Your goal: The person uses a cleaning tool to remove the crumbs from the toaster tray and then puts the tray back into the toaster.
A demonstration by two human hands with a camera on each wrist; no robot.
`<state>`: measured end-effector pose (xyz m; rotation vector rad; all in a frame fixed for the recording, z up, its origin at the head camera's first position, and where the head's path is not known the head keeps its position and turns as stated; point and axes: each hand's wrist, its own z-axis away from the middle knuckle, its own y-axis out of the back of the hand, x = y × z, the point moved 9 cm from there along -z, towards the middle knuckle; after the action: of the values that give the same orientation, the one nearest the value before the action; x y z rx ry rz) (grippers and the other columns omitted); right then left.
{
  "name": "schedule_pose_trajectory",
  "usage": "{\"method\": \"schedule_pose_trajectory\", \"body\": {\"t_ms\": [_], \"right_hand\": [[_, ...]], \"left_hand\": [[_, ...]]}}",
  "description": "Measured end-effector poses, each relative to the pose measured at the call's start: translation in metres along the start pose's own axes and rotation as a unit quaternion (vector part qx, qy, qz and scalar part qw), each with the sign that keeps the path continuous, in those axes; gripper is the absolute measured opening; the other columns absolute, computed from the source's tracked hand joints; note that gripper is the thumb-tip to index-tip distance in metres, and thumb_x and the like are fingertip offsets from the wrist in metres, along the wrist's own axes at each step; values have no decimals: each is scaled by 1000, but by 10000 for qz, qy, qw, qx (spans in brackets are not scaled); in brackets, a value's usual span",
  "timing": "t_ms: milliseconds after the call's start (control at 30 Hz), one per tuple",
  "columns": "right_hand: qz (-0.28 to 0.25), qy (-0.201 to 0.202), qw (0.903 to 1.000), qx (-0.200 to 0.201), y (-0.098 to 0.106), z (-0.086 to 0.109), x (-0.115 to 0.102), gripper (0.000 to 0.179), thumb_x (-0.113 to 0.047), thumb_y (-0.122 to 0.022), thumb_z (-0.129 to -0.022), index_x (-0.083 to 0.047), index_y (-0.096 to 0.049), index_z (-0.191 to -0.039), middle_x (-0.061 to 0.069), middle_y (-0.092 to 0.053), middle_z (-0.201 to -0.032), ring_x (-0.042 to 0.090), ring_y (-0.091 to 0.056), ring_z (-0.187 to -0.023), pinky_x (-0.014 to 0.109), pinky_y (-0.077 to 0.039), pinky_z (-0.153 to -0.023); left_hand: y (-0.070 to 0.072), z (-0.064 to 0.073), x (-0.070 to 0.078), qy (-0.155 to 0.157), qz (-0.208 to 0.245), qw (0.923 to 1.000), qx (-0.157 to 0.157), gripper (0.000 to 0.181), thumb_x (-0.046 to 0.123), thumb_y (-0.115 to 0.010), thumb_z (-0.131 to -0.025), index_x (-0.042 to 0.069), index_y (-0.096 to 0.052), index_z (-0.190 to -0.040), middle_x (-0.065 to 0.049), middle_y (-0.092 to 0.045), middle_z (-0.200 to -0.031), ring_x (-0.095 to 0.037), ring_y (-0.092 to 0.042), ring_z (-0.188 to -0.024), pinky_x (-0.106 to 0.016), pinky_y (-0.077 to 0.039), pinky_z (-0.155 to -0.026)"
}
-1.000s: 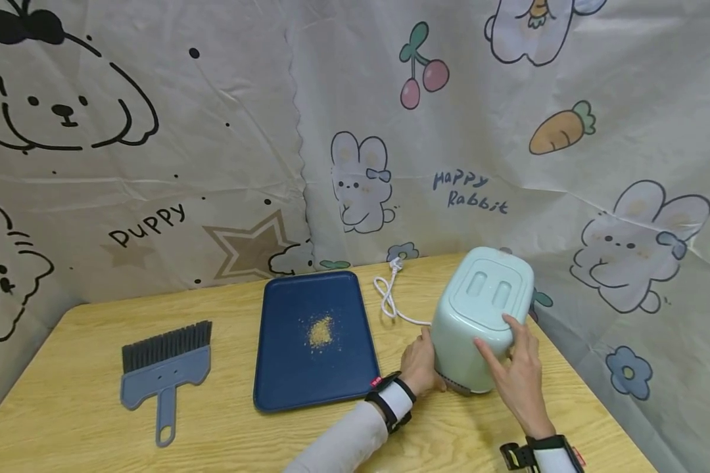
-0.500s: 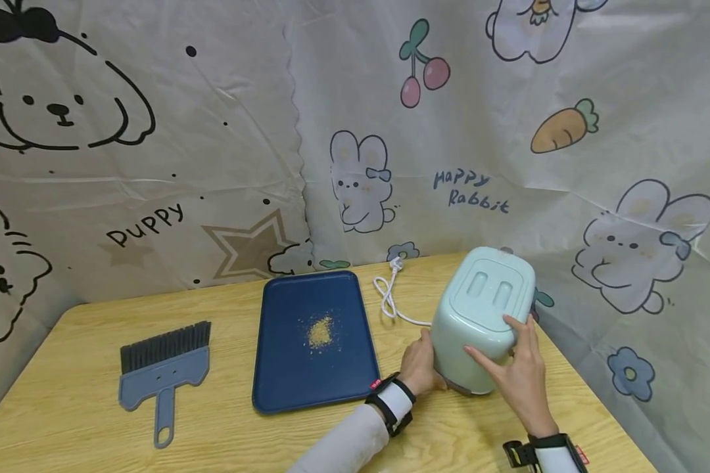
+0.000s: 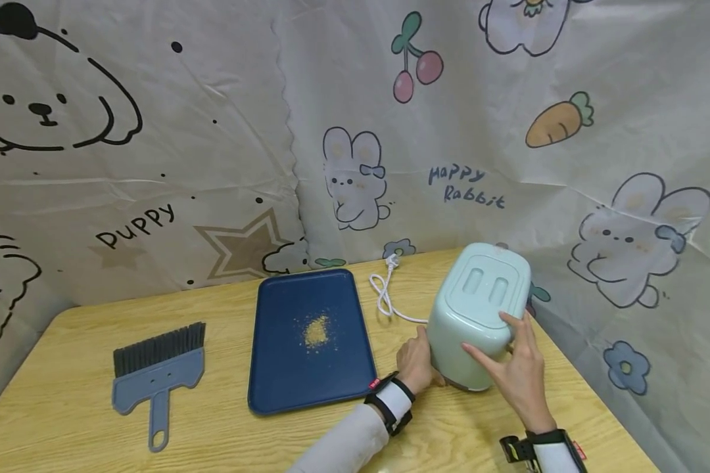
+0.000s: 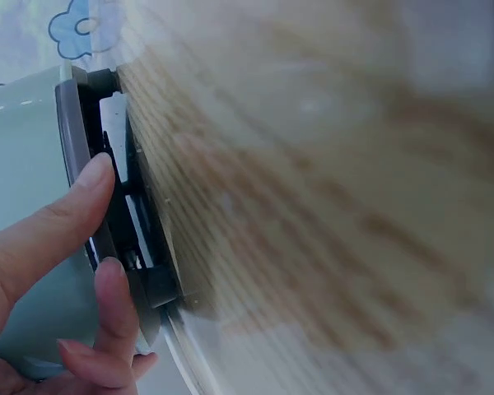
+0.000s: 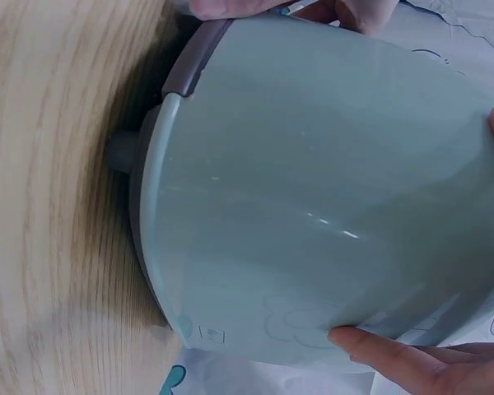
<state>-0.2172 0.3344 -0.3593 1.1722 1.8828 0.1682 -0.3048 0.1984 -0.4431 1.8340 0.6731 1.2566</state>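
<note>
A mint-green toaster with a lid stands at the table's right, looking tilted in the head view. My left hand holds its lower left side. In the left wrist view, fingertips are on a dark grey strip along the base, and the dark underside shows close over the table. My right hand spreads over the front right, thumb on the front wall and a finger at the lid's edge. In the right wrist view, its fingers touch the smooth green wall on opposite sides, and a short foot shows beneath.
A navy tray with a small heap of tan crumbs lies left of the toaster. The white cord and plug lie behind. A blue-grey hand brush is farther left. A printed cloth hangs behind.
The right thumb has slid a little left and down the toaster's front. Less of the dark strip shows below the left hand. The head view has shifted slightly.
</note>
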Motion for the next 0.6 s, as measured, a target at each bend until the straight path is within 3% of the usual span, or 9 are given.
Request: {"method": "schedule_pose_trajectory", "body": {"t_ms": [200, 433, 533, 600], "right_hand": [[77, -54, 9998, -180, -7, -1, -1, 80, -17, -84, -57, 1, -41, -121, 30, -21, -139, 49, -47, -103, 51, -48, -64], [492, -64, 9982, -344, 1, -5, 5, 81, -16, -83, -59, 4, -37, -123, 36, -22, -133, 55, -35, -111, 62, -38, -74], [398, 234, 9989, -22, 13, -4, -4, 72, -21, -78, -67, 4, -39, -122, 35, -22, -133, 53, -30, -117, 62, -35, -78], [194, 731, 9961, 446, 24, -2, -19, 58, -27, -70, -76, 6, -45, -117, 33, -29, -131, 50, -35, -115, 53, -38, -86]], "left_hand": [[-1, -1, -5, 185, -99, 9998, -57, 85, 20, -91, -31, 7, -41, -98, -8, -57, -69, -23, -56, -61, -28, -39, -50], [-9, -2, 9, -108, 85, 9991, -405, 71, 11, -89, -41, 6, -42, -95, -9, -59, -75, -22, -58, -63, -28, -41, -50], [-12, 1, 14, -255, 335, 9962, -760, 69, 10, -87, -47, 4, -43, -99, -10, -60, -83, -23, -59, -69, -28, -44, -56], [-13, 6, 16, -400, 456, 9918, -1121, 69, 12, -86, -51, 2, -45, -105, -12, -60, -89, -23, -60, -76, -27, -46, -62]]}}
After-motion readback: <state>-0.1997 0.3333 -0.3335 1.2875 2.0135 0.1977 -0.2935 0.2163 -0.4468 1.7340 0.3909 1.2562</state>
